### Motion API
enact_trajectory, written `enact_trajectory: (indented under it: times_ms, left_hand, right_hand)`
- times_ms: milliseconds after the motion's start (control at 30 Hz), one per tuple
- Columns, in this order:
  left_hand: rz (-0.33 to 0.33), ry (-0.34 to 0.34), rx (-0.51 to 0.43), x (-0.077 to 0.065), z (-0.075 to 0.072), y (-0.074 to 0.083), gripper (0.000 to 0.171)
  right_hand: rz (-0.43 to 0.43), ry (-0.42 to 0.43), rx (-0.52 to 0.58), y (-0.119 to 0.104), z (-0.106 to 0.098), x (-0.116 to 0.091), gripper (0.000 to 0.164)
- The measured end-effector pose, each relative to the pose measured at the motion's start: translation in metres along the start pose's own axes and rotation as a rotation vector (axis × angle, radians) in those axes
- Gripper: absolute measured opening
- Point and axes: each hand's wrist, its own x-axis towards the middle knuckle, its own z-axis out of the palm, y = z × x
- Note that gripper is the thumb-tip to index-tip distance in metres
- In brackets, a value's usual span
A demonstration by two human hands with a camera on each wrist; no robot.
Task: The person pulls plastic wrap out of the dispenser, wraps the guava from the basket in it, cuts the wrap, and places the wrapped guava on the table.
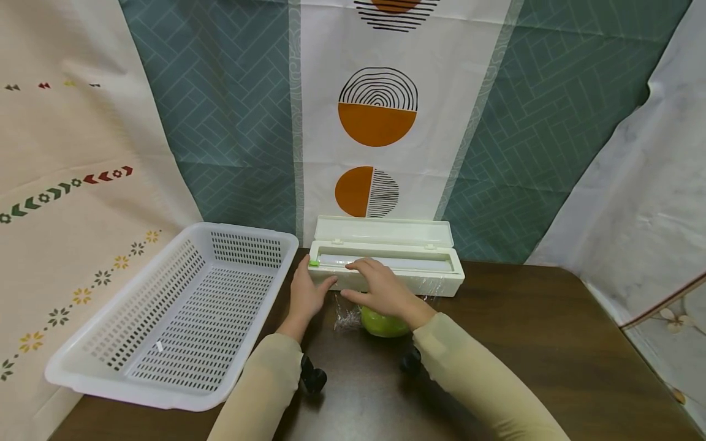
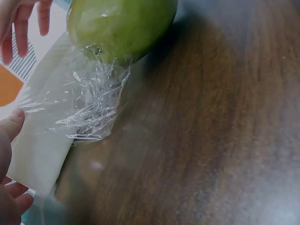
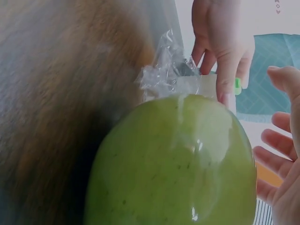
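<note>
A white cling film dispenser box [image 1: 444, 285] lies with its lid raised and a roll [image 1: 419, 264] inside. My left hand [image 1: 306, 294] holds its left end, thumb against the front face and fingers round the end. A smooth, speckled green fruit [image 1: 383, 324], like a mango, lies before the box under clear film. The film [image 2: 96, 105] bunches into crumpled folds at the fruit's left and spreads over the box front. My right hand [image 1: 383, 291] hovers above the fruit by the box's open top, fingers loosely spread, holding nothing.
A white perforated plastic basket [image 1: 270, 294] stands at the left, with a small white scrap [image 1: 159, 346] in it. Patterned cloth [image 1: 237, 122] hangs behind the dark wooden table [image 1: 524, 343], close behind the raised lid.
</note>
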Motion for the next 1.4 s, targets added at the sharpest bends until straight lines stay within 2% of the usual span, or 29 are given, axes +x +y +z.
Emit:
enact_trajectory:
  times_ms: [233,433,700,933,1100,1400]
  left_hand:
    - [-0.037,-0.017,0.031,0.006,-0.001,-0.005,0.080]
    - [-0.063,-0.036,0.024,0.007,-0.006,-0.004,0.080]
    - [-0.087,0.005,-0.012,0.007,-0.007,-0.006,0.078]
    - [-0.067,0.017,-0.034,0.008,-0.009,-0.009,0.074]
    - [-0.062,0.034,-0.025,0.009,-0.008,-0.010,0.070]
    - [-0.066,0.035,-0.031,0.009,-0.003,-0.011,0.064]
  right_hand:
    - [0.025,-0.018,0.075,-0.005,0.005,0.012,0.053]
    - [0.067,-0.059,0.121,-0.006,0.011,0.026,0.046]
    - [0.131,-0.062,0.200,-0.011,0.018,0.046,0.042]
    - [0.197,-0.036,0.245,-0.018,0.027,0.065,0.037]
    - [0.242,-0.045,0.266,-0.022,0.034,0.072,0.036]
    - [0.236,-0.029,0.217,-0.023,0.042,0.078,0.032]
